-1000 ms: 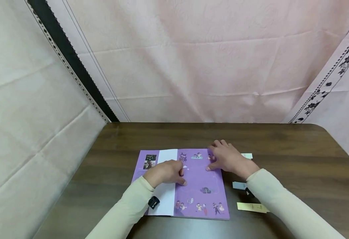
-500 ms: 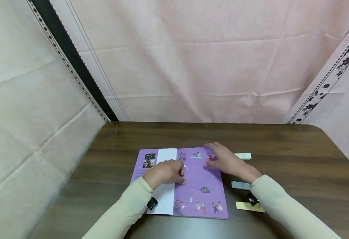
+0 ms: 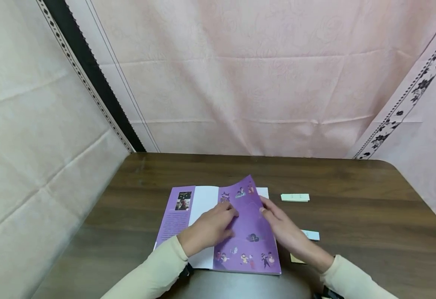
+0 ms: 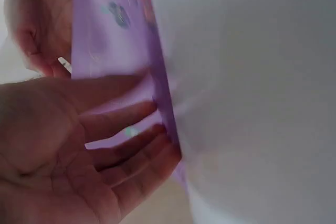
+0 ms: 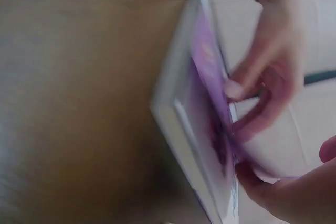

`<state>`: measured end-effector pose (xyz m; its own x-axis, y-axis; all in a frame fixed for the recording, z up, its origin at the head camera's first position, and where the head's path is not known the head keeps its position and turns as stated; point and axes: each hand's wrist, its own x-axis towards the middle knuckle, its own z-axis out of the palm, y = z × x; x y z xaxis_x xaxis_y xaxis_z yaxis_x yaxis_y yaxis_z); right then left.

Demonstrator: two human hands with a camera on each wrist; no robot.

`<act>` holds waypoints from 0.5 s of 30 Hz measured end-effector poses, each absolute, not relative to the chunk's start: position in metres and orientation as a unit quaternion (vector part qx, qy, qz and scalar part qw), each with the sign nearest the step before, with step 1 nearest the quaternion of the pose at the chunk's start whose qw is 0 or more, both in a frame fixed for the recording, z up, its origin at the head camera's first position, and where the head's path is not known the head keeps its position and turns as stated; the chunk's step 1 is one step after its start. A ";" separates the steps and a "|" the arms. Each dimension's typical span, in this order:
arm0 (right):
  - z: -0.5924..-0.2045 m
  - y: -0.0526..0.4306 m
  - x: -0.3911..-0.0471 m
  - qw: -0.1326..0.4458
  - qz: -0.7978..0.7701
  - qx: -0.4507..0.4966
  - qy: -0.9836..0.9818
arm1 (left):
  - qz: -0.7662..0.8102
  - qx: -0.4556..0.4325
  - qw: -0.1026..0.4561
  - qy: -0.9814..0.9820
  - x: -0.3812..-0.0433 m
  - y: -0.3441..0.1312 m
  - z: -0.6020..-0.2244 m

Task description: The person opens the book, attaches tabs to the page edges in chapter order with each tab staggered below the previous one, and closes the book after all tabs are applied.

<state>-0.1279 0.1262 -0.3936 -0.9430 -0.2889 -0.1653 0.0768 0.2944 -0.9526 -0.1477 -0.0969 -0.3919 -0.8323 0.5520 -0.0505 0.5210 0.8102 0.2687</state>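
A thick book lies spread on the table, with a purple left cover flap [image 3: 171, 222], a white strip [image 3: 204, 199] and a purple illustrated page [image 3: 246, 228] on the right. That page is lifted and bent at its upper outer corner, baring a white sheet [image 3: 264, 192] beneath. My right hand [image 3: 283, 224] pinches the page's outer edge, thumb on the printed side. My left hand [image 3: 208, 228] touches the page near the spine; the left wrist view shows its fingers [image 4: 142, 169] fairly straight against the paper. In the right wrist view, the book's page block [image 5: 184, 135] is blurred.
To the right of the book lie a pale green sticky note stack [image 3: 295, 197], a light blue one [image 3: 311, 235] and a yellow one [image 3: 295, 259], the last two partly behind my right forearm. The brown wooden table [image 3: 371, 216] meets a pale cloth curtain [image 3: 259, 104] at the back.
My right hand has moved down the page's outer edge and taken hold of it, lifting the upper corner. My left hand has shifted slightly and its fingers have loosened.
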 end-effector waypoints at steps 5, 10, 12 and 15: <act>-0.399 0.121 -0.110 0.156 -0.532 -0.119 0.824 | 0.248 0.240 0.111 0.932 -0.146 -0.096 -0.393; -0.400 0.125 -0.100 0.192 -0.513 -0.144 0.824 | 0.334 0.179 0.125 0.917 -0.145 -0.095 -0.395; -0.401 0.127 -0.098 0.200 -0.510 -0.163 0.821 | 0.342 0.166 0.124 0.917 -0.144 -0.096 -0.395; -0.402 0.128 -0.097 0.206 -0.521 -0.207 0.802 | 0.355 0.163 0.126 0.912 -0.144 -0.098 -0.394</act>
